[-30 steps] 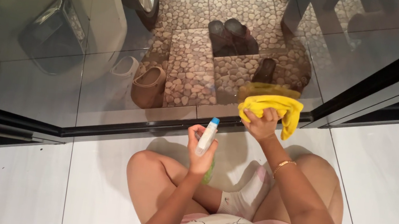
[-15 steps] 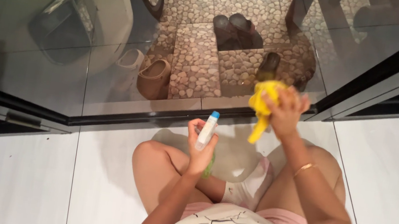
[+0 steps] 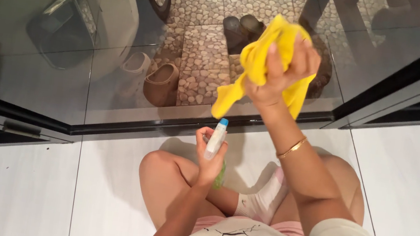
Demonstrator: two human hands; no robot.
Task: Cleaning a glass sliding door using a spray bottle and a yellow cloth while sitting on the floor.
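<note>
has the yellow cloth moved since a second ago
Yes. The right hand has lifted the yellow cloth up from the black door track to in front of the glass, level with the dark shoes outside.

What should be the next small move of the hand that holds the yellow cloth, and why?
Probably press the crumpled yellow cloth flat against the dark glass door panel and wipe. The right hand holds it bunched and raised before the glass, while the left hand grips the small white spray bottle.
</note>
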